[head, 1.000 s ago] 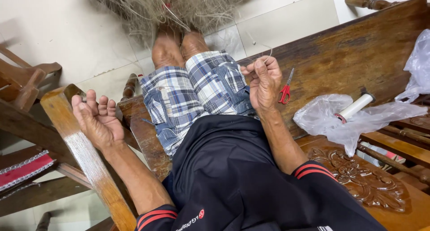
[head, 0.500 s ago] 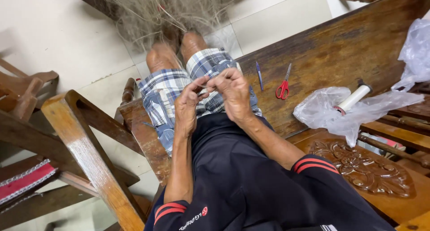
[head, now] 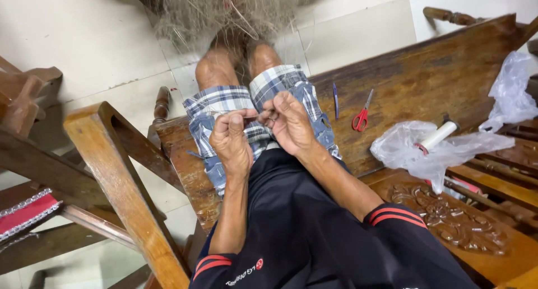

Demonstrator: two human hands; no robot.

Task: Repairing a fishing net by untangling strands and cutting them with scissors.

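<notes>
Wooden bench (head: 426, 82) holds red scissors (head: 361, 118) on the right. Over the plaid shorts (head: 224, 101), left hand (head: 231, 142) and right hand (head: 291, 124) meet, fingers pinched together on thin thread (head: 253, 116) leading to the far net (head: 235, 9).

Red-handled scissors (head: 361, 120) and blue pen (head: 335, 99) on wooden bench (head: 426, 82); white spool (head: 438, 136) on clear plastic bag (head: 414, 152)

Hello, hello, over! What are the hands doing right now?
Left hand and right hand pinched together over the lap. Whatever they hold is too thin to see. Tangled pale fishing net hangs beyond the knees. Red-handled scissors untouched.
</notes>
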